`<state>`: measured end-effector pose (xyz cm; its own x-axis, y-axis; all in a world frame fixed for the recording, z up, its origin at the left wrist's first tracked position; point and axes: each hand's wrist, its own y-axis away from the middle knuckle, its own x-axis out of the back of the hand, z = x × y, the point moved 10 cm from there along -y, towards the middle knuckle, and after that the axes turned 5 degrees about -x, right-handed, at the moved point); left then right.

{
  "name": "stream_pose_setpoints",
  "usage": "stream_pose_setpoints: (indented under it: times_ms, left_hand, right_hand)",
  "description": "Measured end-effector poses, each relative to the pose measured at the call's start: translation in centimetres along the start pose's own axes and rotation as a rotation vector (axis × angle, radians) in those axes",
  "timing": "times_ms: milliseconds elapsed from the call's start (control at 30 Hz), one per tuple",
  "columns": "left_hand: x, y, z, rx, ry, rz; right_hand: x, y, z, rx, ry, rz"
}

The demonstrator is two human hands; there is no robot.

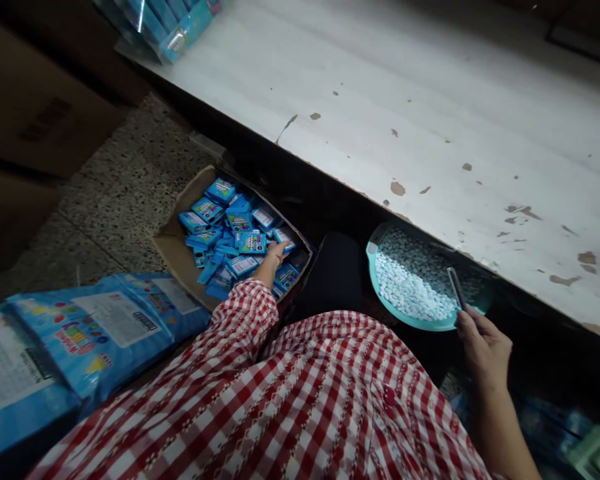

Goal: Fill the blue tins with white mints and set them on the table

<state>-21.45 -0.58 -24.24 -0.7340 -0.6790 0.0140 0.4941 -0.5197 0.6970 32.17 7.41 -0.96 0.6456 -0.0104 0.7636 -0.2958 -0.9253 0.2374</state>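
In the head view, the person's left hand (276,255) is down among small blue packs (209,211) in an open cardboard box (173,239); I can't tell whether its grip has one. The right hand (486,343) grips a slim tool (457,288) over white pellets (410,283) in a turquoise basin (373,265), at the worktop's (350,113) edge.

Pretty sure this is a small packing workshop: brown cartons (45,113) stacked upper left, a chipped white worktop (370,87) across the upper right, an open box (177,252) of little blue packs (251,243) left of centre, plus a teal bowl (423,324) of white pellets (405,280) right of centre.
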Motion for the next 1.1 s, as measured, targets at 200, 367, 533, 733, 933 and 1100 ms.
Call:
stream_pose_setpoints:
  times_ms: [200,367,533,733,933,1100]
  left_hand:
    - [2.4,5.9,6.1,-0.233,0.174,-0.050]
    - [-3.0,14.2,11.8,-0.520,0.137,-0.313]
    - [-11.6,19.6,11.9,-0.490,0.000,-0.624]
    - [-17.0,20.6,9.2,-0.435,-0.222,-0.743]
    - [-23.2,18.3,6.2,-0.261,-0.029,-0.713]
    - [-28.3,18.4,3.5,-0.133,0.057,-0.715]
  right_hand:
    - [-1.8,0.0,0.4,-0.055,-0.148,-0.097]
    - [-3.4,-0.3,-0.8,0.119,-0.071,-0.186]
    - [-2.9,-1.4,-0.3,0.377,0.286,-0.230]
    - [-1.7,-1.7,0.5,0.439,0.733,-0.225]
    - [-9.4,-2.1,-2.5,0.354,0.631,-0.358]
    - [-11.5,-3.0,-2.6,0.319,0.488,-0.376]
